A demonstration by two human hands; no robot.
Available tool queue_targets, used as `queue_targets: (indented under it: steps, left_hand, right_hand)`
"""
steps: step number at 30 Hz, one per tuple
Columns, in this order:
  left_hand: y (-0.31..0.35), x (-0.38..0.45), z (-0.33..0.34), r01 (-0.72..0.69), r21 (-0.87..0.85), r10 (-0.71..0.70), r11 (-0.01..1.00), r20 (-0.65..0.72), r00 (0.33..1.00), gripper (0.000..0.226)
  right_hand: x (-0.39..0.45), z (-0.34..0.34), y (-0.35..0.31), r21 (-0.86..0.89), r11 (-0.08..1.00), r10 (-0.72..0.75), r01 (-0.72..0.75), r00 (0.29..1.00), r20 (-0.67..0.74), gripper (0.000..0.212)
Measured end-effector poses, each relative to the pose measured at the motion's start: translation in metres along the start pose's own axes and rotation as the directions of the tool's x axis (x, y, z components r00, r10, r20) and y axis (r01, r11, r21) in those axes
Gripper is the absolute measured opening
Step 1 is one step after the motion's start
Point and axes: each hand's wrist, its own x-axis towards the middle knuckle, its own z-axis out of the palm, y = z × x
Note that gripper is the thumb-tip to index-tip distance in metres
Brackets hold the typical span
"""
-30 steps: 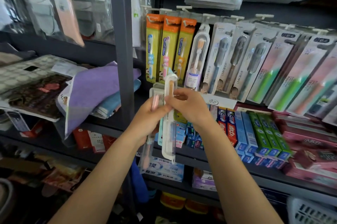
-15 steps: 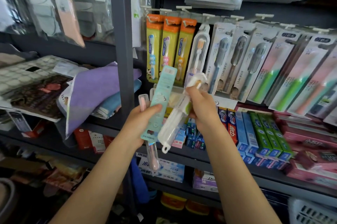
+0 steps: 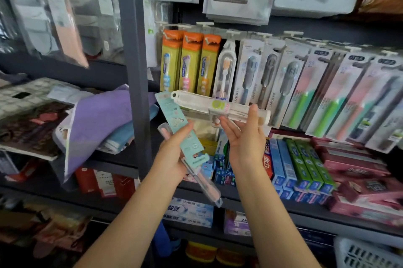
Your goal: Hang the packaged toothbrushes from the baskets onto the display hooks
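Left hand (image 3: 172, 156) gripping teal pack (image 3: 181, 128), right hand (image 3: 244, 136) raised, pinching white case (image 3: 218, 105) held level

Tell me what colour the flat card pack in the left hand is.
Light teal card pack, seen best in the head view.

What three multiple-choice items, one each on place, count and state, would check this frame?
1. Where does the white case lie?
A. level, in front of the hung toothbrushes
B. in a basket
C. on a hook

2. How many orange-topped packs hang side by side?
A. one
B. three
C. five

3. What does the left hand hold?
A. nothing
B. a towel
C. a teal pack and a clear tube

Key: 1 A, the right hand holds it sideways below the hooks; 2 B, three orange tops in a row; 3 C, thumb and fingers clamp both.
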Motion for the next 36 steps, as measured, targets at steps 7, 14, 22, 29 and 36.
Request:
queue_targets:
  steps: [7,14,22,29,36]
  left_hand:
    - [0.006,0.003,0.016,-0.049,-0.028,0.049,0.998,-0.003,0.999,0.027]
    - [0.012,0.010,0.008,-0.127,-0.021,0.127,0.992,0.019,0.992,0.042]
    - [-0.009,0.005,-0.010,-0.140,0.230,0.111,0.963,0.133,0.985,0.023]
    - [-0.038,-0.009,0.002,-0.066,0.287,0.027,0.956,0.138,0.990,0.013]
    - [-0.102,-0.031,0.082,-0.091,0.356,0.015,0.930,0.211,0.977,0.009]
  right_hand:
    - [-0.012,0.008,0.012,-0.195,0.981,-0.014,0.018,1.000,0.022,0.014]
    - [-0.012,-0.006,0.015,-0.547,0.834,0.016,0.073,0.988,0.155,0.015]
    - [-0.032,-0.029,0.023,-0.765,0.603,0.082,0.226,0.936,0.341,0.022]
    - [-0.041,-0.064,0.023,-0.740,0.640,0.035,0.206,0.954,0.297,0.022]
    - [-0.031,-0.131,-0.046,-0.721,0.647,-0.126,0.247,0.968,0.218,0.040]
